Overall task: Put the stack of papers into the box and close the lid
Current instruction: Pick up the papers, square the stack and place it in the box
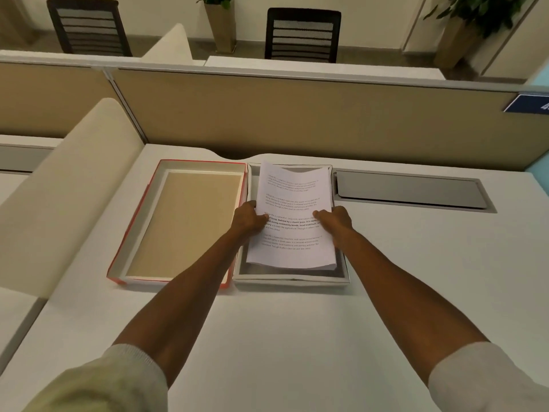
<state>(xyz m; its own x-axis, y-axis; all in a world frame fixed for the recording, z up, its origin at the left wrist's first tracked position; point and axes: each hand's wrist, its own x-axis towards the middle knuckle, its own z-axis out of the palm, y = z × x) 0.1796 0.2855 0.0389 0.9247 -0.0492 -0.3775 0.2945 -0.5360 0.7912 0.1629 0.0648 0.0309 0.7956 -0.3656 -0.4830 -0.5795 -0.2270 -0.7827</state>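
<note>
A single head-worn wide-angle view looks forward and steeply down across a white desk (297, 337), close enough that both forearms reach up from the bottom corners to the frame's centre. The partition (297, 114) crosses the upper third; chairs (302, 34) and floor beyond fill the top edge, with lines bowed near the borders.

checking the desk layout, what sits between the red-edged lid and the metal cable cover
In the head view, the open box lies between them, with the stack of papers held over it by the left hand and right hand.
</note>
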